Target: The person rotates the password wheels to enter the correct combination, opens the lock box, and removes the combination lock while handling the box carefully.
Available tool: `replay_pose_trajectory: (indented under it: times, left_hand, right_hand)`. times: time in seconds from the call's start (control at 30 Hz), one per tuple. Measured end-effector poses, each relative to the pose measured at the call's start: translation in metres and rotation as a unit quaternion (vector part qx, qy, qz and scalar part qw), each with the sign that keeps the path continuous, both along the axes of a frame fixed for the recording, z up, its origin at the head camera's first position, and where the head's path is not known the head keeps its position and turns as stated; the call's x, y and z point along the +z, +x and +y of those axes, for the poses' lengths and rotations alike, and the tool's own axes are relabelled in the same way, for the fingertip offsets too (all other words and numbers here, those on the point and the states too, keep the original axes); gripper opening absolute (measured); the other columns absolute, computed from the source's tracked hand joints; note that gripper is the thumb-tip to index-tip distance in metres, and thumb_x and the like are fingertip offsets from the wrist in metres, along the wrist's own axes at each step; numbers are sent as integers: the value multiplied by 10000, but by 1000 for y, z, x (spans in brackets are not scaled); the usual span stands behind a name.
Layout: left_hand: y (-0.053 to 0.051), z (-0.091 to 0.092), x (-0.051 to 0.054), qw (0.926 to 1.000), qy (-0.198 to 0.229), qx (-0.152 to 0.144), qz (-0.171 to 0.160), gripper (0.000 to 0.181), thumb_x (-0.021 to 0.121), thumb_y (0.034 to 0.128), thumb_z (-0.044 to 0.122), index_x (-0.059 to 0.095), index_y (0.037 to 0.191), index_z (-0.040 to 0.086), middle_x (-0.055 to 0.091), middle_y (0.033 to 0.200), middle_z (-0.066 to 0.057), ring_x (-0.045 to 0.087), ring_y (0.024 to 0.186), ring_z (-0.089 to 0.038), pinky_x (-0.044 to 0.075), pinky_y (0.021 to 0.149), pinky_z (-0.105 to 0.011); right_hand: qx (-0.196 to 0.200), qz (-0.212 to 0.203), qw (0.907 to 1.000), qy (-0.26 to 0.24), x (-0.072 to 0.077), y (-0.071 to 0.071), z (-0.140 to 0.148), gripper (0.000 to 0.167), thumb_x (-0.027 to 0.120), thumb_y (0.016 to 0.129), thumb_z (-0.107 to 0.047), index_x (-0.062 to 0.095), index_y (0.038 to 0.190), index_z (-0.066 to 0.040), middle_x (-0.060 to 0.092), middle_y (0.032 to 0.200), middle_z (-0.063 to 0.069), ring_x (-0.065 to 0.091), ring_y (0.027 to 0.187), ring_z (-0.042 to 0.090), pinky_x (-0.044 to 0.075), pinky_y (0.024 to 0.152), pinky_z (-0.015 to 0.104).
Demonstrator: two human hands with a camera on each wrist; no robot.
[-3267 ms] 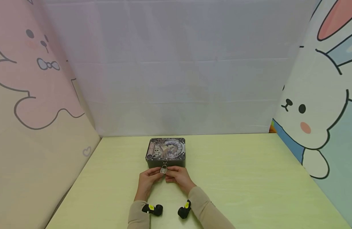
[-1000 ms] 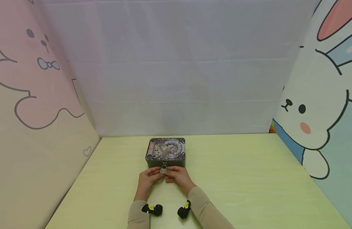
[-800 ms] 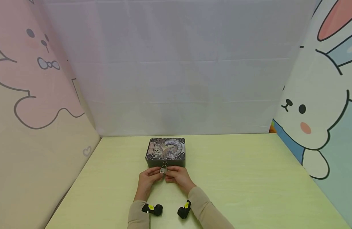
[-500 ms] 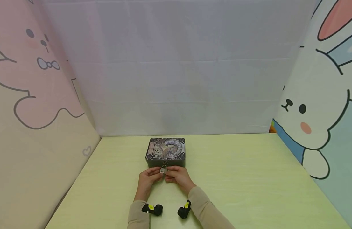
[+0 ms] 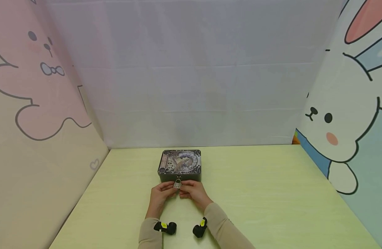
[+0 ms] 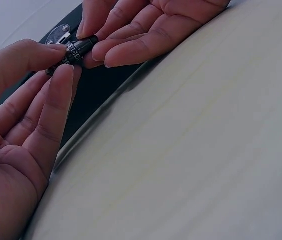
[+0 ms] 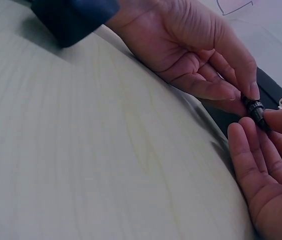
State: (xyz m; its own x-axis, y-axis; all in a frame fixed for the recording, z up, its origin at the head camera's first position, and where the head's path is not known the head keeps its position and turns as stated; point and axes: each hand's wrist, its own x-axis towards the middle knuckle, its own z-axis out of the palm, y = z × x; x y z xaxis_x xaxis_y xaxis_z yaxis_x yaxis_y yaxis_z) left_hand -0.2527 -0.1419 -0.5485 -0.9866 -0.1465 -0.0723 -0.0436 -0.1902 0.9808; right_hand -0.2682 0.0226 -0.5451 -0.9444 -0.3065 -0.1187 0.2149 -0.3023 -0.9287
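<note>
A small silver combination padlock hangs from the metal clasp on the front of a dark tin box with a printed lid. My left hand pinches the padlock's left end between thumb and fingers. At its right end, my right hand holds it with thumb and fingertips. In the left wrist view the number dials of the padlock face up between both hands, below the clasp plate. Fingers partly cover the padlock in the right wrist view. The box lid is down.
The box stands on a pale yellow-green table, near its back edge. A white cloth backdrop rises behind. Cartoon-printed panels flank both sides. Black wrist cameras sit on the beige sleeves.
</note>
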Motion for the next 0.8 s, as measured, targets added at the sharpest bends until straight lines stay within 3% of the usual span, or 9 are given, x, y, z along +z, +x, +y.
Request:
replay_pose_trajectory:
  times: [0.43,0.8]
  left_hand:
    - [3,0,3,9998,55,-96,135,363,696,822,-149,603,1168,-200,729,968,-148,710,786,-138,595,667,-265]
    - [6,0,6,9997,137,-129,139,398,681,824,-165,565,1201,-217,725,993,-155,710,783,-133,591,644,-267]
  right_hand:
    - [-23,-34,10000,-24,3,1,0,310,613,923,77,573,1209,191,673,846,59,667,707,144,608,695,314]
    - [-5,-34,10000,-33,4,3,1,326,618,921,74,566,1220,195,674,853,65,667,713,145,608,699,315]
